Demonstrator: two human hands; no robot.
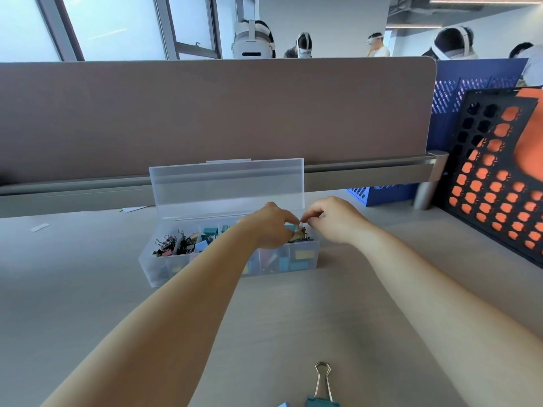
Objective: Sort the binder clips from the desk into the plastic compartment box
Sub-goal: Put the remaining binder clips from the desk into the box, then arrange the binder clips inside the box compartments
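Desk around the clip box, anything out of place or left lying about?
Yes: a teal binder clip lies unsorted on the desk at the near edge, outside the plastic box, with a pale blue piece, mostly cut off, beside it. A white scrap lies far left.
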